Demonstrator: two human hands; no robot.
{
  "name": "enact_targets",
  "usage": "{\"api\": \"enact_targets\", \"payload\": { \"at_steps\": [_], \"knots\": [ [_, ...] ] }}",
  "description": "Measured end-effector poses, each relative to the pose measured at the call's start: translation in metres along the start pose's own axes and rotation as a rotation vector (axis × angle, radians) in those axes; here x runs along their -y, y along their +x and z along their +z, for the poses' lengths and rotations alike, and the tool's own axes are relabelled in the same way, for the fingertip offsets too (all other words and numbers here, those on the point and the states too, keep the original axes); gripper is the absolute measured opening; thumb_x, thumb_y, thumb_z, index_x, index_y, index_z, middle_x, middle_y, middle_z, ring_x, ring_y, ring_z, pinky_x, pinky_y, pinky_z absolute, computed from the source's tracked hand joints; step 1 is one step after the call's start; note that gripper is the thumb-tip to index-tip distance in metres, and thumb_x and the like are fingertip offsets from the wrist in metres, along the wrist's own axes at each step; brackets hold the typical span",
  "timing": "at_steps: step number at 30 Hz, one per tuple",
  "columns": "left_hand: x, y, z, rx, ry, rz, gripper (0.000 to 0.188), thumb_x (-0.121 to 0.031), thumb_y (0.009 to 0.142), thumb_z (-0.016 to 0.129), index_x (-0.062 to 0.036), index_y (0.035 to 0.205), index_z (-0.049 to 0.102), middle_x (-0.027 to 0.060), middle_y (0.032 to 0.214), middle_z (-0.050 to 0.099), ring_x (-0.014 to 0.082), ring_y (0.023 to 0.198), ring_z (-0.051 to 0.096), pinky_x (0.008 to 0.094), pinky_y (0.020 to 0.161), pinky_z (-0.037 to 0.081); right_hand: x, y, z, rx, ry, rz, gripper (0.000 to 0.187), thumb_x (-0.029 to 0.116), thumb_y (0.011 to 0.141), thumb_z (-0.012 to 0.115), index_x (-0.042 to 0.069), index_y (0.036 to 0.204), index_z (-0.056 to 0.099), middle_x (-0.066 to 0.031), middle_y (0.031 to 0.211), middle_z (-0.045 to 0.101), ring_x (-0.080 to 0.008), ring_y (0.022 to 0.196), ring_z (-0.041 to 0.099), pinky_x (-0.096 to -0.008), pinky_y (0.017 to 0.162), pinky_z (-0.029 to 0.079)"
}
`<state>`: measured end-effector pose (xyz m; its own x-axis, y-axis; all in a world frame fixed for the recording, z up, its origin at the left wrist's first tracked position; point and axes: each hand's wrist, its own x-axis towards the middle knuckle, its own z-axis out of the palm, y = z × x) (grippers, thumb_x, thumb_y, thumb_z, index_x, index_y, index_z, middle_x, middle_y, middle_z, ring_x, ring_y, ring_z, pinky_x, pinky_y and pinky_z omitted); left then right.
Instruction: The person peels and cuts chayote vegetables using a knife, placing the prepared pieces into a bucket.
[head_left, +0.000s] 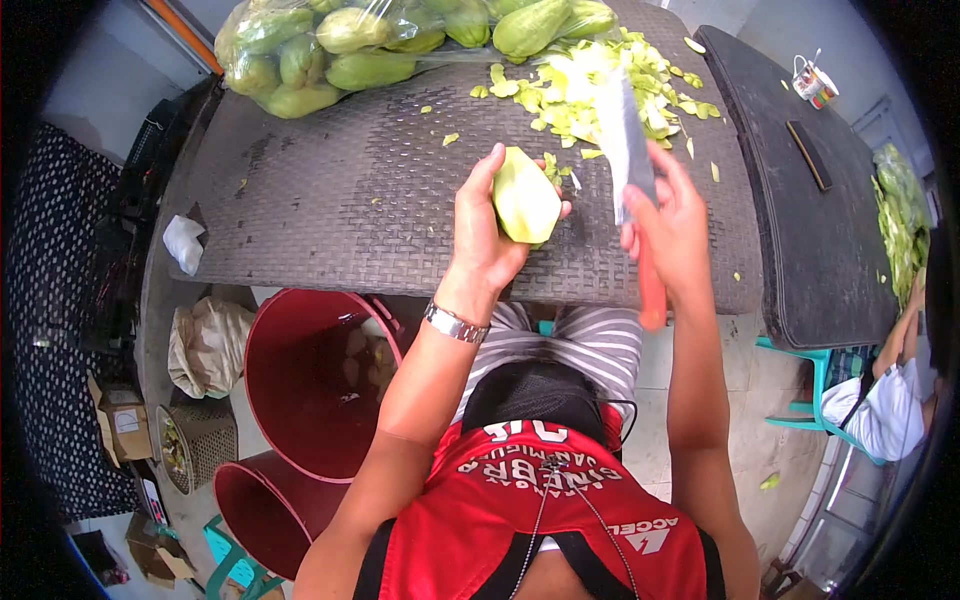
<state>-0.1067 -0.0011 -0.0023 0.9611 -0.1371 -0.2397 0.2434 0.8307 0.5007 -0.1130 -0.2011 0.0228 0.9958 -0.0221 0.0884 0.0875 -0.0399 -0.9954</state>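
The left hand (485, 222) holds one green fruit (527, 195) up over the near edge of the table (310, 200). Its thumb is on one side, and its other fingers curl around the back, with tips poking out on the far side, so they are open just as wide as the fruit. The right hand (678, 228) has its fingers bent around the knife (628, 140), close to where the blade meets the red handle, with the thumb on the blade. The blade points away from the person and is not touching the fruit. This fruit looks mostly peeled, since the part that shows is pale, with flat cut sides. I can't see its back, so some skin may be left there. Lots of peels (570, 100) lie in a heap, so much cutting seems done. But the clear bag (365, 72) holds many fruits with green skin, so plenty seems left. Pale lumps (362, 355) sit in the red bin (285, 385); they may be peeled ones, but I can't tell.
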Motion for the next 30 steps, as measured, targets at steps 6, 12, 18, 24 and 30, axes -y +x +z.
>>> {"api": "enact_targets", "payload": {
  "at_steps": [6, 12, 18, 24, 30],
  "knots": [
    [0.006, 0.005, 0.008, 0.018, 0.064, 0.065, 0.036, -0.04, 0.101, 0.053, -0.0079, 0.113, 0.064, 0.007, 0.102, 0.072, 0.0198, 0.091, 0.071, 0.0365, 0.084, 0.057, 0.009, -0.058, 0.017, 0.225, 0.083, 0.181, 0.066, -0.002, 0.095, 0.06, 0.004, 0.155, 0.034, -0.0065, 0.087, 0.065, -0.0061, 0.055, 0.055, -0.0222, 0.046, 0.044],
    [0.008, 0.002, 0.012, -0.001, 0.065, 0.051, 0.036, -0.04, 0.102, 0.052, -0.0087, 0.113, 0.064, 0.0058, 0.103, 0.072, 0.0184, 0.091, 0.071, 0.0353, 0.084, 0.057, 0.007, -0.063, 0.017, 0.192, 0.051, 0.131, 0.065, -0.003, 0.095, 0.059, 0.003, 0.155, 0.034, -0.0068, 0.091, 0.067, -0.0051, 0.057, 0.054, -0.0215, 0.048, 0.044],
    [0.01, 0.001, 0.012, 0.03, 0.095, 0.041, 0.04, -0.041, 0.103, 0.05, -0.0044, 0.112, 0.063, 0.0083, 0.098, 0.07, 0.0217, 0.085, 0.071, 0.037, 0.078, 0.059, 0.003, -0.061, 0.02, 0.061, 0.16, 0.068, 0.065, -0.004, 0.094, 0.059, 0.003, 0.154, 0.036, -0.0095, 0.102, 0.066, -0.0053, 0.057, 0.055, -0.0217, 0.048, 0.046],
    [0.01, -0.002, 0.008, 0.04, 0.13, 0.032, 0.045, -0.041, 0.103, 0.048, 0.0012, 0.113, 0.06, 0.013, 0.098, 0.068, 0.0276, 0.081, 0.07, 0.0414, 0.075, 0.06, 0.001, -0.038, 0.005, -0.095, -0.104, -0.028, 0.054, -0.005, 0.091, 0.064, -0.001, 0.142, 0.048, -0.0094, 0.111, 0.064, -0.0065, 0.06, 0.058, -0.0214, 0.05, 0.047],
    [0.008, -0.005, 0.004, 0.025, 0.127, 0.033, 0.047, -0.041, 0.103, 0.049, 0.003, 0.118, 0.058, 0.0152, 0.102, 0.067, 0.0306, 0.083, 0.069, 0.044, 0.077, 0.059, -0.006, 0.039, -0.036, -0.077, -0.135, -0.063, 0.052, -0.001, 0.093, 0.062, 0.001, 0.143, 0.047, -0.0086, 0.114, 0.065, -0.0069, 0.063, 0.058, -0.0212, 0.051, 0.047]
  ]
}}
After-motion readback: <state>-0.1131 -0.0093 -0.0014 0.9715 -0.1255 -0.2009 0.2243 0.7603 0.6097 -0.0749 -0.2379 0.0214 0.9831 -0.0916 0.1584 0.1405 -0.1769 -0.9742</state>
